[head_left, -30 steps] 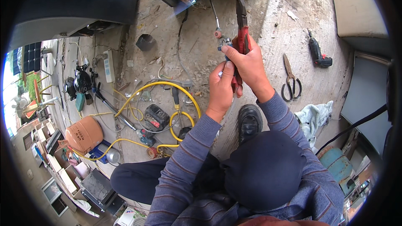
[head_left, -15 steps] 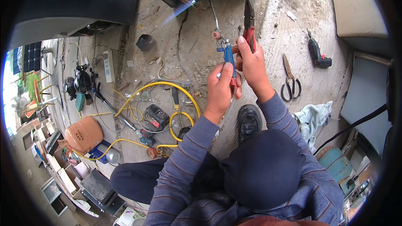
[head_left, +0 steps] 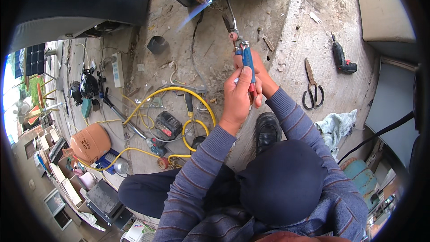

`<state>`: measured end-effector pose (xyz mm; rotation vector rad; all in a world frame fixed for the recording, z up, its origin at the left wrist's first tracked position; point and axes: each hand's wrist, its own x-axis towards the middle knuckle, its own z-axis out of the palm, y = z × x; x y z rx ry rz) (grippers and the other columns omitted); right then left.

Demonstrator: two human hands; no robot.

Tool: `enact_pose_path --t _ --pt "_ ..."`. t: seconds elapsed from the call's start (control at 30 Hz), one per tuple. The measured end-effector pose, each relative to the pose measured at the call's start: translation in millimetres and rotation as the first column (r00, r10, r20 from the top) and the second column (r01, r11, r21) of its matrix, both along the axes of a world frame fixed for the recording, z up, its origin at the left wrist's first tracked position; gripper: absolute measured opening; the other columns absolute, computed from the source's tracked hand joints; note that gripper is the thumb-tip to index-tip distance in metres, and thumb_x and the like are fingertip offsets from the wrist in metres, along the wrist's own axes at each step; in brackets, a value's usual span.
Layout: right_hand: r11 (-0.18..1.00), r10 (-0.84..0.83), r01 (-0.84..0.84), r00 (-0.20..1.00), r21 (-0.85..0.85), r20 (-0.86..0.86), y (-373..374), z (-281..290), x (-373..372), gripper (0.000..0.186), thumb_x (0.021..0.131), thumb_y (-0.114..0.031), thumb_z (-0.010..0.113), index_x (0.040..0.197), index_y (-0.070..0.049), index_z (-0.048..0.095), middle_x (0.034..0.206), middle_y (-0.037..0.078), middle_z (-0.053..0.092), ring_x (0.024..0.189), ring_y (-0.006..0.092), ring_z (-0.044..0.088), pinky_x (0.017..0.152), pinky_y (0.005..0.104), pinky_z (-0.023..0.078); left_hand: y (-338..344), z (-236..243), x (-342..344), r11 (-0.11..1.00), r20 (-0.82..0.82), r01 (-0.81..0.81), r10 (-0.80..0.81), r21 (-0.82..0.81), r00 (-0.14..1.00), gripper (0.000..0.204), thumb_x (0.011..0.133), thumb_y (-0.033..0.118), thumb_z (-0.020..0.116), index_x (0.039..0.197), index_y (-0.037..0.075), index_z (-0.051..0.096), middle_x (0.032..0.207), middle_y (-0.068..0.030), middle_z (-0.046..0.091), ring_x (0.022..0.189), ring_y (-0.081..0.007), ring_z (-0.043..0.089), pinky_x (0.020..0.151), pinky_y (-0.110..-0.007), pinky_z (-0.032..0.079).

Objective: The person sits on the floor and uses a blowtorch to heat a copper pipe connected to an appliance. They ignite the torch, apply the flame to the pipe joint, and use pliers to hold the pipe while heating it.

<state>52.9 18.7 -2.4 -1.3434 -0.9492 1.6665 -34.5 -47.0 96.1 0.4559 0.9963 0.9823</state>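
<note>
You are gripping blue-and-red-handled pliers (head_left: 245,65) in both hands, left hand (head_left: 236,98) and right hand (head_left: 262,78) wrapped shut, crimping thin tubing (head_left: 229,11) near the concrete floor's (head_left: 291,31) far edge; next calls for steady squeezing.

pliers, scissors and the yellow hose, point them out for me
pliers (head_left: 247,65), head view, on the blue handle between both hands
scissors (head_left: 312,90), head view, near the pivot above the black loops
yellow hose (head_left: 179,89), head view, on the top of its arc
</note>
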Motion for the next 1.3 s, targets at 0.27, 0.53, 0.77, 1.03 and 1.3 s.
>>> enact_pose_path --t 0.27,0.53,0.77,1.03,1.3 --pt "0.996 0.076 -0.087 0.959 0.026 0.272 10 -4 -9 0.025 0.097 -0.018 0.056 0.116 -0.004 0.063 0.078 0.012 0.059 0.069 0.0181 0.054 0.065 0.0381 0.049 0 4 3 1.0 0.018 -0.002 0.002 0.005 1.0 0.045 0.111 0.045 0.046 0.117 0.001 0.057 0.075 -0.007 0.06 0.049 -0.013 0.057 0.045 -0.025 0.045" --pt "0.996 0.088 -0.083 0.951 -0.03 0.297 20 4 -17 0.026 0.098 -0.024 0.056 0.112 -0.003 0.065 0.079 0.024 0.062 0.066 0.0283 0.058 0.065 0.043 0.048 1 5 3 1.0 0.013 -0.013 0.013 -0.013 1.0 0.046 0.111 0.045 0.045 0.117 0.001 0.058 0.074 -0.0065 0.059 0.049 -0.013 0.056 0.044 -0.025 0.044" --pt "0.995 0.098 -0.1 0.945 -0.01 0.311 25 -9 -17 0.026 0.096 -0.024 0.057 0.11 -0.003 0.065 0.077 0.025 0.062 0.065 0.029 0.057 0.064 0.044 0.048 2 3 5 1.0 0.019 -0.018 0.018 -0.014 1.0 0.046 0.111 0.045 0.046 0.117 0.001 0.058 0.074 -0.0068 0.059 0.049 -0.0131 0.056 0.044 -0.025 0.045" --pt "0.998 0.029 -0.038 0.988 0.058 0.152 21 -14 -18 0.019 0.093 -0.017 0.06 0.092 0.001 0.063 0.071 0.008 0.057 0.068 0.0125 0.051 0.061 0.0362 0.047 2 2 4 1.0 0.009 -0.018 0.018 -0.009 1.0 0.047 0.111 0.045 0.046 0.118 0.0 0.058 0.074 -0.0069 0.059 0.049 -0.0134 0.056 0.043 -0.026 0.045" --pt "0.999 0.027 -0.03 0.992 0.025 0.125 21 -7 -20 0.019 0.093 -0.018 0.061 0.097 0.001 0.062 0.072 0.007 0.056 0.07 0.0116 0.049 0.061 0.0367 0.046 3 1 2 1.0 0.017 -0.015 0.015 -0.008 1.0 0.046 0.111 0.045 0.046 0.117 0.001 0.059 0.074 -0.0065 0.059 0.049 -0.013 0.057 0.044 -0.026 0.045"
